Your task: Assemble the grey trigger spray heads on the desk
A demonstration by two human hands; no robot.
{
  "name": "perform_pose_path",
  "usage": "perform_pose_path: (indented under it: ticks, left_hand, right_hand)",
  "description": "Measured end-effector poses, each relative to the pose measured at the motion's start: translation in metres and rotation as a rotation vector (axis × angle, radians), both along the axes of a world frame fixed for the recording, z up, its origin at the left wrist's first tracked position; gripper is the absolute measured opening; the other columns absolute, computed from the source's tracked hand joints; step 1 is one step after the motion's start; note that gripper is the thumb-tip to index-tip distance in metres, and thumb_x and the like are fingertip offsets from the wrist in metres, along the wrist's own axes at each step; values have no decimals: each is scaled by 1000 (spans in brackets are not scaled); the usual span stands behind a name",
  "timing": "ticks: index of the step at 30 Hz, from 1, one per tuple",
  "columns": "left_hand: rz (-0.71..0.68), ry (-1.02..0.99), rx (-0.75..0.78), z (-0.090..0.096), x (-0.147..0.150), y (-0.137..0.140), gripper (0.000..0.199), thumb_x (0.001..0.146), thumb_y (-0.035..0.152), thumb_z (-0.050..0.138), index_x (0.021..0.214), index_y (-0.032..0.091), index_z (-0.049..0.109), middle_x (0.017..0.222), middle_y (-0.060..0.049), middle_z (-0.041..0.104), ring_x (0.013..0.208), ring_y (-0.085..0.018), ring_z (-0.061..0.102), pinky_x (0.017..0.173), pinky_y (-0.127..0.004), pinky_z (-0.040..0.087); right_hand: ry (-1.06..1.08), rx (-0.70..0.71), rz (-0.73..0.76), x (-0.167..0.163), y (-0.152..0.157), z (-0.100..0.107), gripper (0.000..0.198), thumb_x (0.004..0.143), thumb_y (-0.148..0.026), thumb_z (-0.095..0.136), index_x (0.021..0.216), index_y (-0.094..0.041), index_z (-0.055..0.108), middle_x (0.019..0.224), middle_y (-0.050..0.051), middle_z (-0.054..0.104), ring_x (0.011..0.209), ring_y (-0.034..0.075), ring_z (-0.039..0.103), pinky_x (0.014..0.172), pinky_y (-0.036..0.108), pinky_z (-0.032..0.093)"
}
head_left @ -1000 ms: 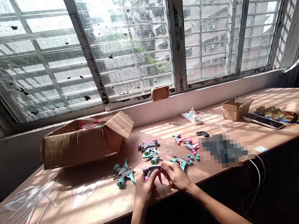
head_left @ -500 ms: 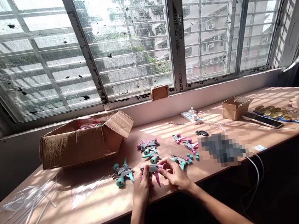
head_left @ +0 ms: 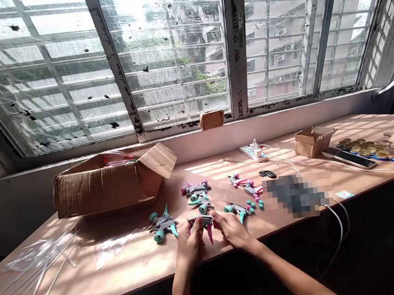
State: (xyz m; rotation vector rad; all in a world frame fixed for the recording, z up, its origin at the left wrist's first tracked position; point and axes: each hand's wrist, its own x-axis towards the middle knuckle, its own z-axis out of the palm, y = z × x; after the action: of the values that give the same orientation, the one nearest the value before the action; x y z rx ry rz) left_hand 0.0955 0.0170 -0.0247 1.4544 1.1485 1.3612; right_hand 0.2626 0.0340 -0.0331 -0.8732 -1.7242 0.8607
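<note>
Near the front edge of a sunlit brown wooden worktop (head_left: 132, 271), my left hand (head_left: 188, 235) is closed round a grey plastic trigger head with a pink lever (head_left: 207, 221), and my right hand (head_left: 231, 229) is curled in, thumb and fingers pinching its right end. Should either grip slacken, I think it could drop past that edge, being held so close. Leftmost on the worktop lie thin white tubes (head_left: 54, 282), then a brown cardboard box (head_left: 99, 191), teal-and-grey trigger heads (head_left: 163, 225) and a flat black phone (head_left: 349, 157), with streaked, barred windows (head_left: 174, 65) behind.

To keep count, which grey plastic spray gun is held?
The pink-triggered spray gun in the left hand; the other spray guns lie on the brown wooden table.
</note>
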Motion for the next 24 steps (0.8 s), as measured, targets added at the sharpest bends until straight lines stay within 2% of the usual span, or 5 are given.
perform_pose_path:
  ticks: [7, 11, 17, 21, 24]
  left_hand:
    - [58, -3, 14, 2, 3, 1, 49, 88, 63, 60, 64, 21, 50, 56, 5, 46, 46, -11, 41, 45, -22, 35]
    - [55, 8, 17, 5, 3, -1, 49, 87, 63, 61, 65, 21, 50, 53, 6, 45, 45, -11, 41, 45, -23, 34]
    - [21, 35, 37, 9, 2, -3, 48, 83, 62, 65, 68, 17, 59, 55, 5, 48, 49, -12, 43, 49, -23, 35]
    - [23, 21, 40, 6, 3, -1, 46, 85, 61, 63, 70, 18, 58, 55, 6, 47, 49, -11, 42, 48, -23, 34]
    - [35, -2, 35, 1, 4, 1, 45, 88, 60, 60, 70, 20, 54, 55, 7, 44, 46, -11, 40, 46, -22, 34]
  right_hand:
    - [5, 22, -13, 0, -6, 3, 40, 100, -61, 47, 96, -22, 56, 79, 0, 62, 64, 16, 56, 62, 27, 41]
    - [-17, 30, -17, 1, -6, 1, 41, 101, -60, 47, 91, -22, 56, 72, -1, 58, 63, 16, 52, 62, 27, 39]
    - [-35, -25, 11, 1, -1, -3, 60, 104, -65, 30, 70, -20, 50, 63, -1, 52, 58, 14, 47, 56, 26, 34]
    - [-14, -64, 40, 0, -1, -1, 62, 103, -67, 28, 70, -20, 49, 60, -2, 50, 54, 13, 46, 51, 25, 34]
    - [8, -36, 2, 0, -3, 1, 52, 102, -64, 37, 78, -20, 52, 66, -1, 54, 59, 14, 50, 56, 25, 37]
